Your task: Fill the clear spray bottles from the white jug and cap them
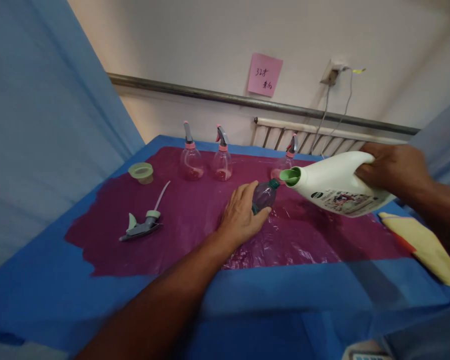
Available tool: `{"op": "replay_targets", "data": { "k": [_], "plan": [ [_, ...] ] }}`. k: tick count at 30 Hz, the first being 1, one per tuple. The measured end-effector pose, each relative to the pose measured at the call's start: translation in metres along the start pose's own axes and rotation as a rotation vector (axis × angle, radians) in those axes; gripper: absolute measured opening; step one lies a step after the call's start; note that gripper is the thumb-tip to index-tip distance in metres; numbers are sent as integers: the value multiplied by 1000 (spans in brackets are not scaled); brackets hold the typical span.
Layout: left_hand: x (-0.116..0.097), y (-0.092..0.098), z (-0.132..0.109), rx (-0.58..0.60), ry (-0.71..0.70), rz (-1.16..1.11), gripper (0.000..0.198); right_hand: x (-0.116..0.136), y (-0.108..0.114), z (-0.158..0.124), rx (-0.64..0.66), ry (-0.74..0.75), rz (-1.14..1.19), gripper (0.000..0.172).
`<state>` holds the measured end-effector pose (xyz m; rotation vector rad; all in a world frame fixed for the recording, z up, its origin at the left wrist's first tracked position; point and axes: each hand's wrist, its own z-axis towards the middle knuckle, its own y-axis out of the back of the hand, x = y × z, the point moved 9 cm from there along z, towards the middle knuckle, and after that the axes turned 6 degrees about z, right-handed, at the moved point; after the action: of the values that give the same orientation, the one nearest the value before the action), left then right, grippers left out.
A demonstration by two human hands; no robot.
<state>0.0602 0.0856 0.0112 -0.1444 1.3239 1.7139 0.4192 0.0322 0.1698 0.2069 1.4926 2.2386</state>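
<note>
My left hand (242, 210) is wrapped round a clear spray bottle body (264, 195) with a green neck, tilted to the right, its trigger top off. In my right hand (395, 167) is a white detergent jug (341, 185), gripped by its handle and tipped left. The jug's green spout sits right beside the bottle's neck; whether liquid flows I cannot make out. A loose grey spray trigger head (140, 227) with a thin tube lies to the left on the dark red plastic sheet (195, 225).
Along the back stand three spray bottles with pink collars, (192, 162) being the leftmost. A pale green cup (141, 172) is at the left. A folded yellow cloth (427, 245) lies at the right edge. Behind are a radiator (296, 135), a pipe and hanging cords.
</note>
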Motion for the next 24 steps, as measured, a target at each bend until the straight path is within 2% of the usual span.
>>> {"op": "replay_targets", "data": {
  "k": [6,14,24],
  "plan": [
    [-5,2,0,5,-30,27,77,-2,7,3,23,-8,-87,37],
    [-7,2,0,13,-26,40,76,6,19,2,7,53,-118,36],
    [-6,2,0,5,-42,41,76,7,21,7,-4,93,-144,33]
  ]
}}
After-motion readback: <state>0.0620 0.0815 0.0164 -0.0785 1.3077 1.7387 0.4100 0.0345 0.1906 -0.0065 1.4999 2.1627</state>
